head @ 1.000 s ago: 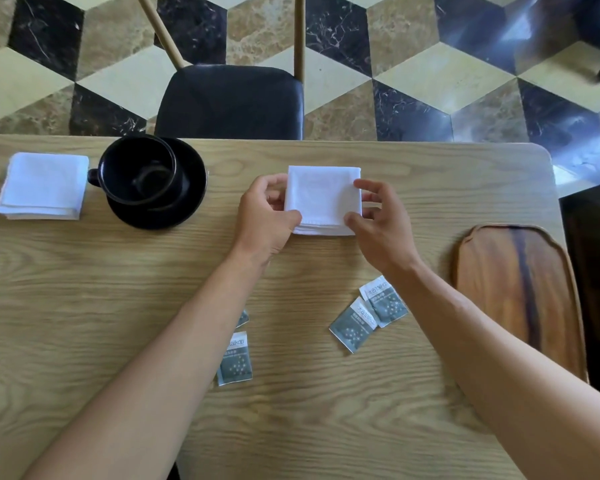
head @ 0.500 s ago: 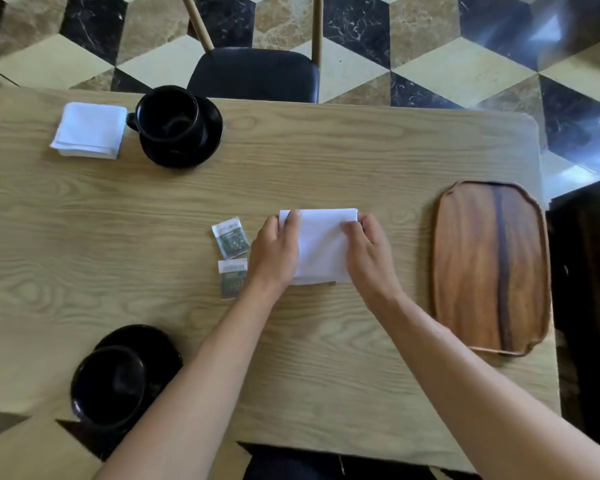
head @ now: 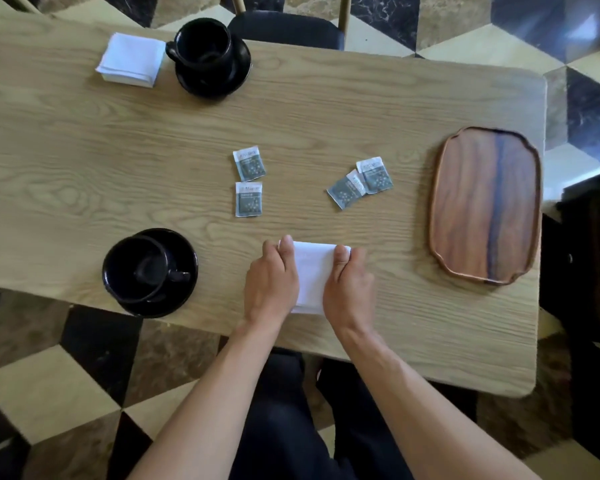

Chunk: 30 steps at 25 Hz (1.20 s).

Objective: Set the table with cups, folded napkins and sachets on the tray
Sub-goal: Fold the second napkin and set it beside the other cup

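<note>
White napkin [head: 311,271] flat on table [head: 361,105], left hand [head: 270,285] and right hand [head: 347,289] gripping its sides, fingers curled

Café or dining room.
Patterned marble floor [head: 388,36], wooden table [head: 118,150], chair [head: 284,29], black cups on saucers [head: 201,50].

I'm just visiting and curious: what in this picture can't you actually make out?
- Head view: the sides of the folded napkin lie under the left hand and right hand.
- The print on the sachets is too small to read.
- The chair across the table is cut off by the top edge.
</note>
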{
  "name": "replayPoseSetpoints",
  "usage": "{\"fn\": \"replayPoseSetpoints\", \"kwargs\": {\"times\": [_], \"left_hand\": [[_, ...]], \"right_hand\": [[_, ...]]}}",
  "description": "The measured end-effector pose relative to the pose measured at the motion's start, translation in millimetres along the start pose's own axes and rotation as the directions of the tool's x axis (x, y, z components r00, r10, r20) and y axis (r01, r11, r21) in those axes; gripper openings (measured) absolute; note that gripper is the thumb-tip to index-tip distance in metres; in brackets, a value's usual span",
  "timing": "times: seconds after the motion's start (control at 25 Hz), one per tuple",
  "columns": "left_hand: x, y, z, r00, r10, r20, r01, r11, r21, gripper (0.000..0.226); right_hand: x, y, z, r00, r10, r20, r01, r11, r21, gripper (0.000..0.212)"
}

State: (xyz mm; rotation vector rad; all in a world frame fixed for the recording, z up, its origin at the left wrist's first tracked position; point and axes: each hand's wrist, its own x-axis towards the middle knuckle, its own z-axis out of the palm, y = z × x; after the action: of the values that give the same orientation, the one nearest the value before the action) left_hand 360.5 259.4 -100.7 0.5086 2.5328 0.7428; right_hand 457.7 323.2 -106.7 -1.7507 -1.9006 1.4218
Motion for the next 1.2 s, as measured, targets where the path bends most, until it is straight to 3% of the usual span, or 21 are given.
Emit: {"fn": "replayPoseSetpoints", "kwargs": {"times": [0.2, 0.4, 0.48, 0.56, 0.64, 0.76, 0.92, 1.2], "left_hand": [[2.8, -47.1, -20.8, 1.000, 0.031, -0.004, -0.031, 0.990, 0.134, 0.052], [-3.3, -76.5, -27.2, 0.997, 0.072, 0.027, -0.075, 0.991, 0.112, 0.030], [-10.4, -83.1, -27.7, 0.987, 0.158, -0.025, -0.148, 0.961, 0.233, 0.028], [-16.1, -86.9, -26.3, 0.959, 0.270, -0.082, -0.227, 0.911, 0.344, 0.042], [-19.0, -87.4, -20.2, 0.903, 0.430, -0.018, -0.397, 0.848, 0.352, 0.055], [-18.9, -87.8, -4.5, 0.816, 0.554, 0.165, -0.571, 0.728, 0.379, 0.061], [-12.1, -103.3, 1.0, 0.797, 0.536, 0.277, -0.602, 0.680, 0.418, 0.067], [7.0, -114.0, -9.1, 0.692, 0.630, 0.352, -0.715, 0.536, 0.449, 0.067]], "right_hand": [[-31.1, 14.7, 29.2, 0.999, 0.046, 0.013, -0.045, 0.997, -0.059, 0.032], [-38.0, 13.4, 47.4, 0.999, 0.033, -0.024, -0.037, 0.978, -0.206, 0.036], [-42.5, 12.4, 50.5, 0.996, 0.018, -0.091, -0.042, 0.962, -0.270, 0.034], [-48.5, 12.0, 51.7, 0.988, -0.062, -0.142, 0.012, 0.943, -0.333, 0.043], [-51.4, 13.9, 54.0, 0.965, -0.215, -0.150, 0.135, 0.897, -0.421, 0.052], [-45.4, 21.8, 54.7, 0.899, -0.437, -0.014, 0.358, 0.754, -0.550, 0.052], [-42.8, 46.6, 43.4, 0.861, -0.457, 0.223, 0.494, 0.645, -0.583, 0.056], [-57.3, 60.4, 46.1, 0.854, -0.471, 0.220, 0.481, 0.558, -0.676, 0.070]]}}
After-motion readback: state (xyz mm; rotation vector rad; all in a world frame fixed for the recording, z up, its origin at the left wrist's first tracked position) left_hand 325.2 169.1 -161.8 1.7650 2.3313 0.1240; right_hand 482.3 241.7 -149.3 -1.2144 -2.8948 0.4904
